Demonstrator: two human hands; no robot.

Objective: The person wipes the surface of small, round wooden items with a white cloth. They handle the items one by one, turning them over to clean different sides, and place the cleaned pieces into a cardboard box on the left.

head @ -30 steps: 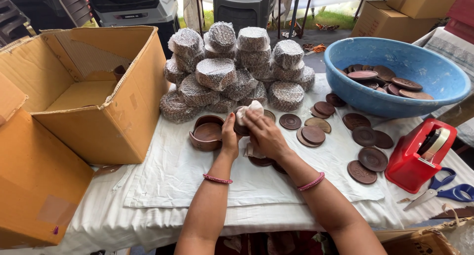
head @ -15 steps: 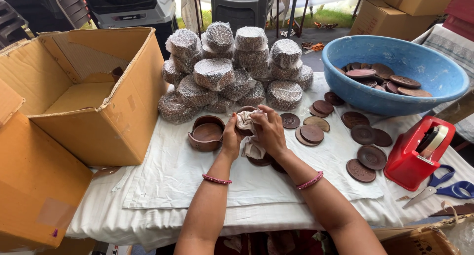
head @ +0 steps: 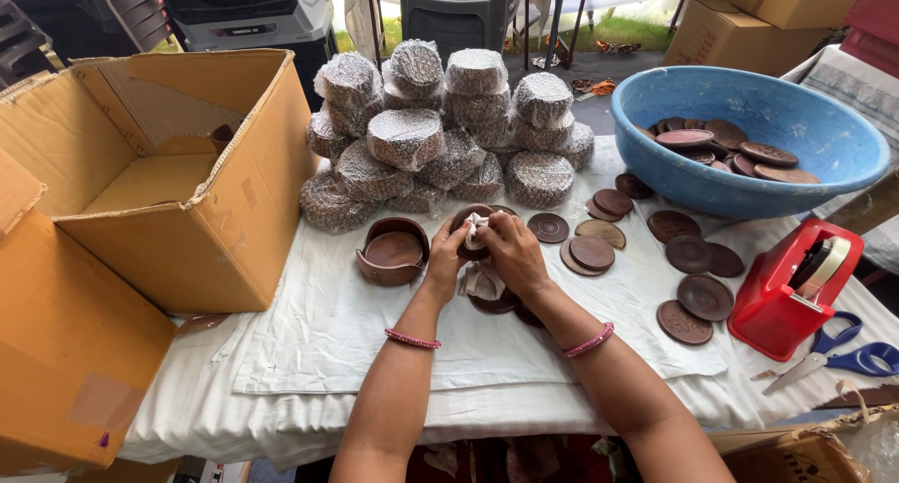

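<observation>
Left hand (head: 446, 255): fingers curled around the left side of a brown disc (head: 465, 223), gripping it.
Right hand (head: 507, 248): closed on the same disc from the right, pressing a white rag (head: 476, 232) to its face.
Disc: held just above the cloth, at the middle of the table, in front of the wrapped stack.
Rag tail: hangs under the hands, over more discs lying beneath them.
Holder (head: 392, 251): round brown wooden cup, just left of the left hand, not touching it.
Wrapped stack (head: 449, 132): round bundles in clear bubble wrap, piled behind the hands, reaching the table's far edge.
Loose discs (head: 688, 255): scattered flat to the right of the hands, some overlapping, between the hands and the tape dispenser.
Basin (head: 815, 132): blue, round, at far right, more discs inside; its rim overhangs the cloth.
Tape dispenser (head: 785, 285): red, near the right edge.
Scissors (head: 847, 360): blue handles, at the near right corner, beside the dispenser.
Box (head: 201, 179): open brown carton on the left, flaps up; its corner stands close to the holder.
Second box (head: 56, 343): lower left, past the table edge.
Open room: bare white cloth (head: 318, 338) between the hands' wrists and the near edge; little free space behind or right.
</observation>
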